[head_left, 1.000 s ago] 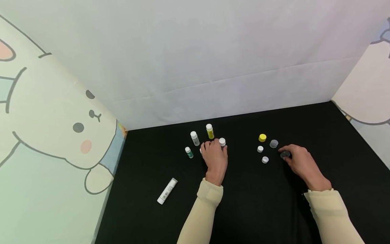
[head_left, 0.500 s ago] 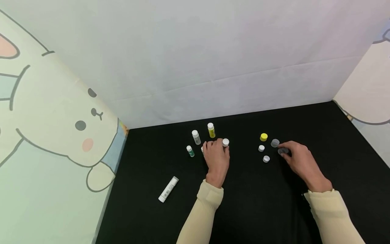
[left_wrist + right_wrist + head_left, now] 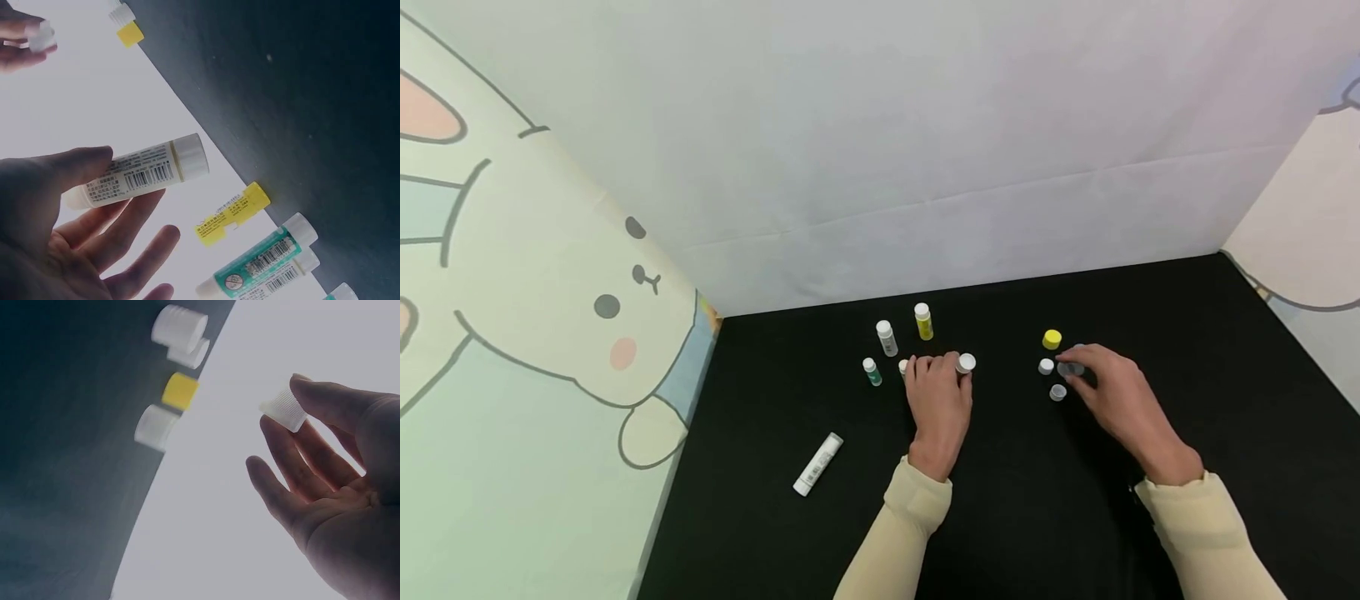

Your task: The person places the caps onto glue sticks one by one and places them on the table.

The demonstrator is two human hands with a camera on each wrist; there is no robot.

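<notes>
My left hand pinches an upright white glue stick between thumb and fingers; its barcode label and thin gold ring face the left wrist camera. In the head view only its round white top shows beside the thumb. In my right hand, thumb and fingertips pinch a translucent ribbed cap. Close left of that hand sit a yellow cap and small white caps. Another pale cap is mostly hidden behind the right fingers in the head view.
Behind the left hand stand a yellow glue stick, a white one and a small green one. A white tube lies at the left on the black table. White cloth hangs behind.
My right hand has moved left with the translucent cap, toward the other caps. The left hand keeps its grip on the glue stick, whose white top shows slightly farther right.
</notes>
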